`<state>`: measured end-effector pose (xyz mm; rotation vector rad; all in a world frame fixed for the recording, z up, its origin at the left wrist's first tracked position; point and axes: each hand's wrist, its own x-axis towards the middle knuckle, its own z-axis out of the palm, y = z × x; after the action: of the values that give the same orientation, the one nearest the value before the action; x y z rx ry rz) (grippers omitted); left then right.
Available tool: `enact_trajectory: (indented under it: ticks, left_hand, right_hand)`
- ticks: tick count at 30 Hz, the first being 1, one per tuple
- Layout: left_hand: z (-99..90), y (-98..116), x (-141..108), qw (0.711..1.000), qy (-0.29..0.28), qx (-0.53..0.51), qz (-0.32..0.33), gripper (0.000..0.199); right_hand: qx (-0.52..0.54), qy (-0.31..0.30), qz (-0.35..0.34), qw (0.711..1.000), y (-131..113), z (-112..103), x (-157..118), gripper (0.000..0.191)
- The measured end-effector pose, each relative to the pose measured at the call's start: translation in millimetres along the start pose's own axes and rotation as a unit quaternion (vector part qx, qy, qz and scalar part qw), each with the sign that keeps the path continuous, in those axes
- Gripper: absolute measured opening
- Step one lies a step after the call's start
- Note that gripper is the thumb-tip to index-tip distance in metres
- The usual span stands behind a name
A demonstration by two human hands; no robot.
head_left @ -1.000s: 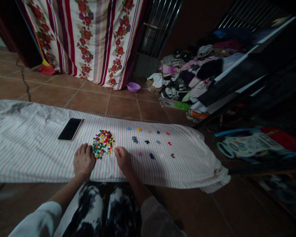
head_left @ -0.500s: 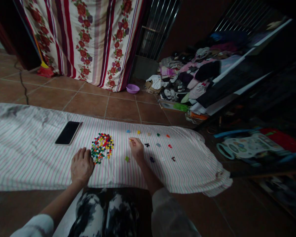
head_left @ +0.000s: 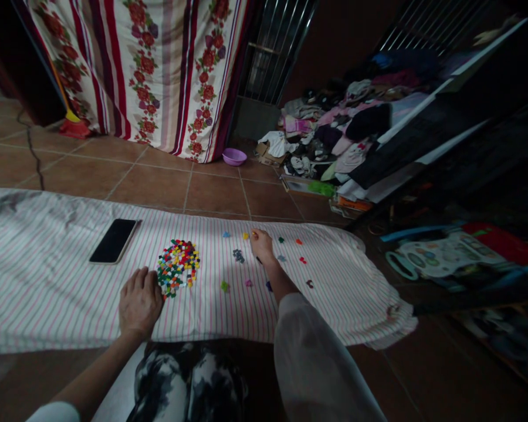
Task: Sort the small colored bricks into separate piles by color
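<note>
From the middle of the view, the pieces [head_left: 178, 266] at eight o'clock look like hard, smooth plastic. Under them the sheet [head_left: 57, 299] is thin woven cloth, matt and creased. Towards nine, the phone [head_left: 113, 241] has a smooth, glassy dark face. The curtain [head_left: 167, 82] at eleven is soft printed cloth; the bowl [head_left: 234, 157] below it is smooth plastic. Bars [head_left: 277, 47] at twelve show a metallic shine. The clothes [head_left: 343, 126] between one and two are rumpled fabric. Trousers [head_left: 161, 378] at seven and the sleeve [head_left: 312, 357] at five are matt cloth.
</note>
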<state>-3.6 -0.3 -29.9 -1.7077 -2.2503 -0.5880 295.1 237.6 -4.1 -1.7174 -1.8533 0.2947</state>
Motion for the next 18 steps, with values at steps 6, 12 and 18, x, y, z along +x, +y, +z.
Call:
enact_trajectory:
  ticks: [6,12,18]
  left_hand:
    - [0.4,-1,0,1.0,0.005,0.009,0.008,0.033]
    - [0.5,0,0,1.0,0.009,0.019,0.012,0.032]
    - [-0.2,0,1,0.999,0.019,0.03,0.022,0.032]
  right_hand:
    - [-0.053,-0.034,-0.014,0.998,-8,17,9,0.028]
    - [-0.078,-0.061,-0.027,0.995,-11,23,10,0.023]
    - [-0.105,-0.093,-0.038,0.989,-11,20,10,0.022]
